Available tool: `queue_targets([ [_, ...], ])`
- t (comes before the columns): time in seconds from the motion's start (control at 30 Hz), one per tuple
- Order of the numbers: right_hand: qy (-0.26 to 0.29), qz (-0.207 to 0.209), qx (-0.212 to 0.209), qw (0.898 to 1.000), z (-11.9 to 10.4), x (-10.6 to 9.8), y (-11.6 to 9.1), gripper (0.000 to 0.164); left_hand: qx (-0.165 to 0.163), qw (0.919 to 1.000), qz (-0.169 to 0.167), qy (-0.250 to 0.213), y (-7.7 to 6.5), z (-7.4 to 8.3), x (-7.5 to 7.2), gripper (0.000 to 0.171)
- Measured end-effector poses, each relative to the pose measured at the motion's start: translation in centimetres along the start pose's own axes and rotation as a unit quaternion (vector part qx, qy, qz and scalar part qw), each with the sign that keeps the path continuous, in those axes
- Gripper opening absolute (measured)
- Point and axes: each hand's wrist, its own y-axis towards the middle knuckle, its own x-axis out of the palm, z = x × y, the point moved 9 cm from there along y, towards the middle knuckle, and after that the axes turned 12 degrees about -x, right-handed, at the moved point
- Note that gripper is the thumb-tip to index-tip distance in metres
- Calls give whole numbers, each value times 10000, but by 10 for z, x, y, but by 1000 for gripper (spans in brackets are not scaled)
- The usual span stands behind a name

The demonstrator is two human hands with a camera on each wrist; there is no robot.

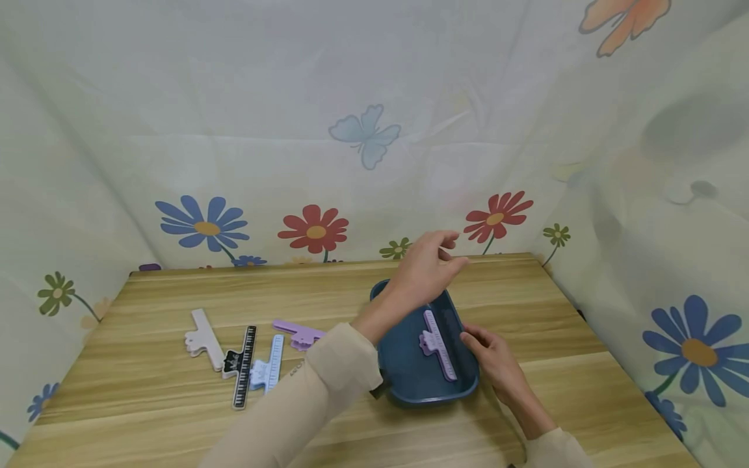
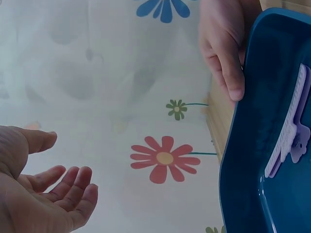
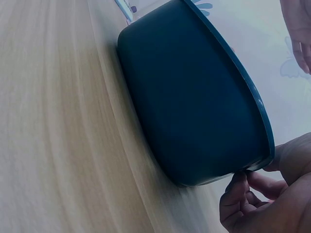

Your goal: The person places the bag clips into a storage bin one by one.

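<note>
A dark blue plastic basin (image 1: 404, 374) stands on the table, with a purple long-edged clip (image 1: 439, 351) lying inside it. My right hand (image 1: 497, 365) pinches the basin's right rim, thumb on top; in the right wrist view its fingers (image 3: 235, 196) curl below the lip of the basin (image 3: 194, 97). Above the far end of the basin hovers my left hand (image 1: 426, 268), nothing in it. The left wrist view shows that hand's fingers (image 2: 73, 194) loosely bent and the thumb apart from them. The left forearm hides part of the basin's left side.
Left of the basin on the wooden table (image 1: 562, 364) lie a white clip (image 1: 203, 337), a black clip with piano keys (image 1: 244, 370), a light blue clip (image 1: 272, 367) and another purple clip (image 1: 300, 333), partly behind the left sleeve. Flowered cloth (image 1: 263, 143) hangs behind and beside the table.
</note>
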Motion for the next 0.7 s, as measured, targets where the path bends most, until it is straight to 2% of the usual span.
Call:
queue_targets([
  [0.2,63,10,-15,10000,-2,0,0,41,28,9998,214,-30,0,-6,-13,49],
  [0.7,-18,81,-3,10000,-2,-1,-1,40,1,9985,555,-33,-11,-26,-58,50],
])
